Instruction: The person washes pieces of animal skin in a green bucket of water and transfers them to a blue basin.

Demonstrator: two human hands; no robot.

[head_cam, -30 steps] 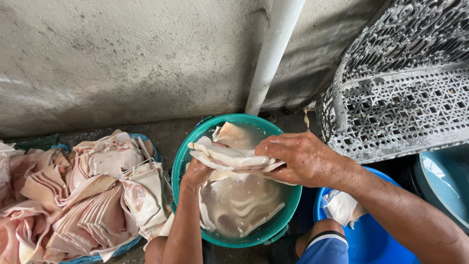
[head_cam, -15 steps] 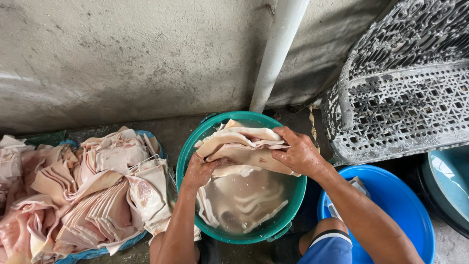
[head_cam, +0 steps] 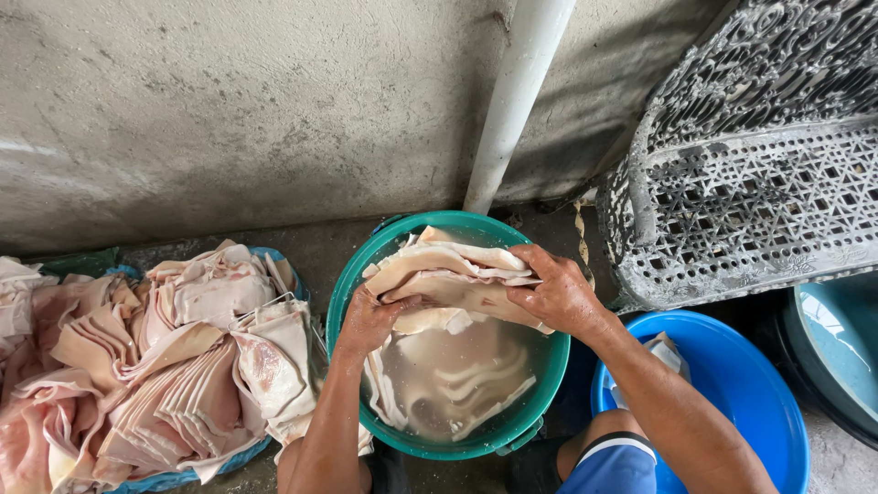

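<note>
Pale pink slabs of pork skin [head_cam: 453,274] are gripped over the green basin [head_cam: 540,384] at frame centre, left hand [head_cam: 370,320] beneath, right hand [head_cam: 558,293] closed on top. The step looks like rinsing in the cloudy water. Next, I judge, a firm two-handed lift towards the heaped pile [head_cam: 155,366] at lower left.
</note>
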